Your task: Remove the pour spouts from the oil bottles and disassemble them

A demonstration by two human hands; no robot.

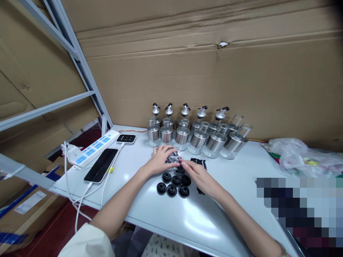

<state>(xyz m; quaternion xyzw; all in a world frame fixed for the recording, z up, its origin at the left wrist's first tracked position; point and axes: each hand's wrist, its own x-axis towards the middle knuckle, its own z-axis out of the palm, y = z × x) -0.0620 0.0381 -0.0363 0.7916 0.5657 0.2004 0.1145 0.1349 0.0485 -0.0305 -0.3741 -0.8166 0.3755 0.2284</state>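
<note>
My left hand and my right hand meet at the middle of the white table, fingers curled round a small silver metal part held between them. Just in front of my hands lie several round black rubber caps. A few small black spout pieces lie behind my right hand. Beyond them stand two rows of glass and steel dispenser bottles, the back row topped with black-lever pourers.
A white power strip, a black phone on a cable and a small black device lie at the table's left. Crumpled plastic bags sit at the right. Cardboard walls stand behind; a grey metal rack frame rises left.
</note>
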